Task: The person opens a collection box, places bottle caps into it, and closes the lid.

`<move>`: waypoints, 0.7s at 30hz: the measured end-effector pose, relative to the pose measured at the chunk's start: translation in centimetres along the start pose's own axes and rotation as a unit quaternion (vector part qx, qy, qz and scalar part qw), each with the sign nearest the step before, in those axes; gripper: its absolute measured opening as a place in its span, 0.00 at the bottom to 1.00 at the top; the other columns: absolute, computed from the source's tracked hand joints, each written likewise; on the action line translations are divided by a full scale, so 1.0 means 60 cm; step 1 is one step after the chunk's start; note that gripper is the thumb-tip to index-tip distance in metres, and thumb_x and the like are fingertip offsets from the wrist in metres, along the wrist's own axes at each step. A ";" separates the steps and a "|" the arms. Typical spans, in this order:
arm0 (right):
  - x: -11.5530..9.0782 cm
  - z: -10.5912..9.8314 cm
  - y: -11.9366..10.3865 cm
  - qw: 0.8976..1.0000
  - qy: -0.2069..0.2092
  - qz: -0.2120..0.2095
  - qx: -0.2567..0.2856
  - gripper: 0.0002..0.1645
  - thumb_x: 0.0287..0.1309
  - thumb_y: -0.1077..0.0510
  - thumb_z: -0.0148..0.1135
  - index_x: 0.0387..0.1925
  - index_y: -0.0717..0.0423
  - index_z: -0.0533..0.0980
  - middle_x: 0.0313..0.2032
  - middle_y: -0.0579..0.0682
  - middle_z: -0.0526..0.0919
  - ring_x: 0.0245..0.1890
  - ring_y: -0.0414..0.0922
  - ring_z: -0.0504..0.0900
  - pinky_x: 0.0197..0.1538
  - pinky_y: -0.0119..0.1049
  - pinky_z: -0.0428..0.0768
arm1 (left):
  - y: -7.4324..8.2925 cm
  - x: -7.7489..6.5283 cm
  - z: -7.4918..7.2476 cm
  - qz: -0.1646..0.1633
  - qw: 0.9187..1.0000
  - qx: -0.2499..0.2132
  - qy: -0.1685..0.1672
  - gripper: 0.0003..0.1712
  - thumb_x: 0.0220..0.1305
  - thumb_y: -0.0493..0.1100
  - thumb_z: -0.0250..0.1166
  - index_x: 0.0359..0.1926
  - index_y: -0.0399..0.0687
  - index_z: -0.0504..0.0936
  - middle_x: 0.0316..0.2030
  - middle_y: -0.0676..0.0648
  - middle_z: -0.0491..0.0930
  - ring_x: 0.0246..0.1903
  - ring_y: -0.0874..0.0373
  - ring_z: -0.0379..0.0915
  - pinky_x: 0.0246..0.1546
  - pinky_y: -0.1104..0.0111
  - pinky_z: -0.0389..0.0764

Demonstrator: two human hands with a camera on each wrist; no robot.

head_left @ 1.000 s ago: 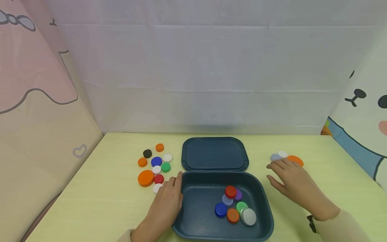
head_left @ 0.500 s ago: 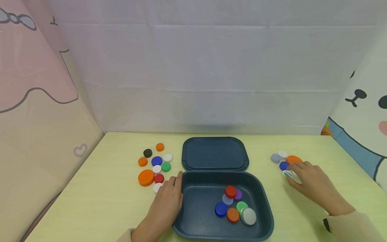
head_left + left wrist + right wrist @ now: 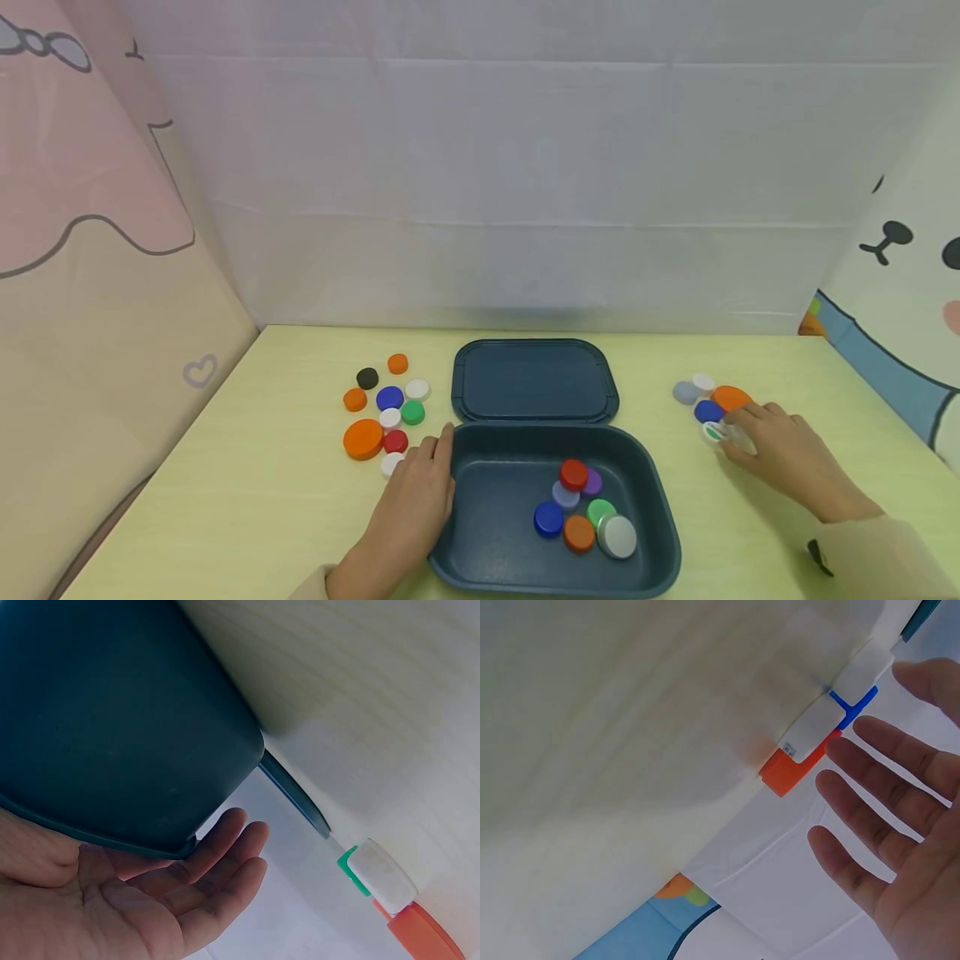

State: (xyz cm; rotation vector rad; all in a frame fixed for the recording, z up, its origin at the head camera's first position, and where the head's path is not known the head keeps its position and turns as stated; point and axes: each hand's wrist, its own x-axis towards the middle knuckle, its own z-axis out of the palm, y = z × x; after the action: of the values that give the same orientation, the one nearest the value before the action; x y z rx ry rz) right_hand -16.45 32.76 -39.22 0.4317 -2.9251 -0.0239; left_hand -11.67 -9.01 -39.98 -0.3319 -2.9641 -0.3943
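My left hand (image 3: 408, 512) holds the left rim of a dark blue plastic box (image 3: 483, 542), the thumb over the rim and the fingers along the outside. Several bottle caps lie in the box, among them a red cap (image 3: 573, 474), a blue cap (image 3: 549, 518) and a white cap (image 3: 617, 536). Right of the box, my right hand (image 3: 787, 458) reaches over a small cap cluster, fingers extended and spread in the right wrist view. Its thumb is at a white cap with a green mark (image 3: 713, 432). Beside these lie a blue cap (image 3: 708, 411) and an orange cap (image 3: 731, 397).
Behind the box lies its dark blue lid (image 3: 535, 380), flat on the pale yellow table (image 3: 225, 500). Several more caps are spread left of the box, including a large orange cap (image 3: 363, 439) and a black cap (image 3: 367, 378). A white cloth (image 3: 525, 192) hangs behind the table.
My right hand has moved right and slightly towards me, uncovering the blue cap and the white cap with the green mark. My left hand and the box stay put.
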 end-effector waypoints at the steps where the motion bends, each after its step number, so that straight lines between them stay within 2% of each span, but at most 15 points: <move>1: 0.001 0.000 0.000 1.000 -0.001 -0.001 -0.001 0.19 0.43 0.52 0.68 0.36 0.60 0.78 0.35 0.56 0.81 0.35 0.56 0.76 0.33 0.53 0.73 | 0.000 0.000 0.000 -0.001 1.000 0.000 -0.001 0.32 0.57 0.41 0.62 0.62 0.38 0.64 0.46 0.41 0.75 0.39 0.51 0.71 0.44 0.62 0.79; 9: 0.006 0.002 0.004 1.000 -0.006 -0.011 0.004 0.17 0.41 0.53 0.69 0.34 0.58 0.76 0.32 0.52 0.79 0.32 0.53 0.74 0.31 0.50 0.72 | -0.001 0.000 -0.001 0.004 1.000 0.001 0.002 0.32 0.56 0.41 0.62 0.62 0.38 0.65 0.46 0.41 0.75 0.39 0.52 0.71 0.43 0.63 0.79; 21: 0.008 0.010 0.000 0.999 -0.001 -0.033 -0.011 0.16 0.42 0.50 0.69 0.30 0.54 0.76 0.31 0.50 0.77 0.30 0.49 0.70 0.27 0.45 0.70 | -0.001 -0.001 -0.001 0.006 1.000 0.000 0.004 0.32 0.57 0.41 0.62 0.62 0.38 0.64 0.46 0.41 0.75 0.38 0.52 0.72 0.43 0.63 0.79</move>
State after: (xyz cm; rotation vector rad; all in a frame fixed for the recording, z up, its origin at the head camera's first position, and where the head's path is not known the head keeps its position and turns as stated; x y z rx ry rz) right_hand -16.98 32.59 -39.70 0.5251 -2.9093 -0.0671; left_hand -11.63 -9.11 -39.97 -0.3458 -2.9528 -0.3929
